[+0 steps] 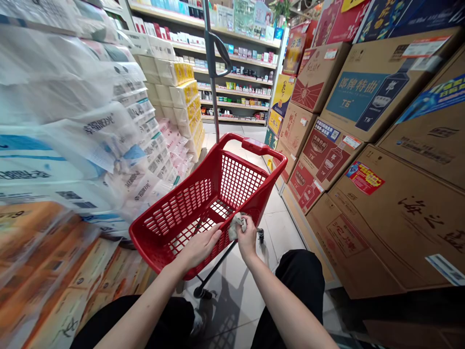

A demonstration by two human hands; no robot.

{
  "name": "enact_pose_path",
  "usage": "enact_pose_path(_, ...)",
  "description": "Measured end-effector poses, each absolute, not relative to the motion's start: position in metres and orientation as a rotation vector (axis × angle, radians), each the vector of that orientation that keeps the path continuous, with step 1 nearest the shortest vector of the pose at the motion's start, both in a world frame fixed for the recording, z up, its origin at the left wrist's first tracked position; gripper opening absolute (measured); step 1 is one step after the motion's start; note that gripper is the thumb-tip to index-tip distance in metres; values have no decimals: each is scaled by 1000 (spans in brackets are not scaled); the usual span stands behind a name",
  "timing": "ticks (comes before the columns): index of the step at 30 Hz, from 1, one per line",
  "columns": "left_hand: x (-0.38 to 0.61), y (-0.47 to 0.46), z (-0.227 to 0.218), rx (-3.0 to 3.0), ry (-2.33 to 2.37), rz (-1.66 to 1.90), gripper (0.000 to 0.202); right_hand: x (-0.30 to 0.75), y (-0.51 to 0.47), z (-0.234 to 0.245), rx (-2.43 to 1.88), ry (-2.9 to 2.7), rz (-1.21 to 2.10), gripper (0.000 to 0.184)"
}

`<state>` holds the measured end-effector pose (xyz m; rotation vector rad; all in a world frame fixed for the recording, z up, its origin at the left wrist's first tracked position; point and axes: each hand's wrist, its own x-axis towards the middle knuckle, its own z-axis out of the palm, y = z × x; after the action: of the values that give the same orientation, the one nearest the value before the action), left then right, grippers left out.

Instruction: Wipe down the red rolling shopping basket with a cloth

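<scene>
A red plastic shopping basket (181,203) on wheels stands tilted in the aisle in front of me, with nothing lying in it. My left hand (201,245) rests with its fingers curled over the basket's near rim. My right hand (247,236) is closed on a crumpled grey cloth (235,225) pressed against the rim at the basket's near right corner. A tall grey pull handle (212,58) rises from the basket's far end.
Stacked packs of tissue paper (83,140) fill the left side. Piled cardboard boxes (381,160) line the right. Shelves of small goods (240,72) cross the far end of the tiled aisle (279,223). My knees in black trousers sit below.
</scene>
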<state>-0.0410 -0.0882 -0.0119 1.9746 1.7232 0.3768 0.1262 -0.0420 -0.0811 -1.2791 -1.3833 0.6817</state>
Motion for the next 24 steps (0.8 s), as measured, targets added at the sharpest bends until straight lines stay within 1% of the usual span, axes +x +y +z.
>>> enact_pose_path(7,-39,-89,-9,1977,1720,357,61,167,19,-97,-1483,-1417,524,30)
enact_pose_path(9,-40,-89,-8,1977,1712,364,60,181,34,-107,-1561,-1446,557,37)
enact_pose_path(11,-40,-89,-8,1982,1707,376,59,191,44,-117,-1617,-1450,633,39)
enact_pose_path(15,-38,-89,-8,1980,1717,409,58,200,55,-127,-1552,-1306,786,34)
enact_pose_path(19,-35,-89,-7,1975,1712,434,57,197,63,-120,-1461,-1146,870,27)
enact_pose_path(21,-34,-88,-8,1972,1703,439,57,194,67,-108,-1421,-1108,870,29)
enact_pose_path(24,-33,-88,-9,1965,1700,454,57,190,71,-83,-1248,-993,888,35)
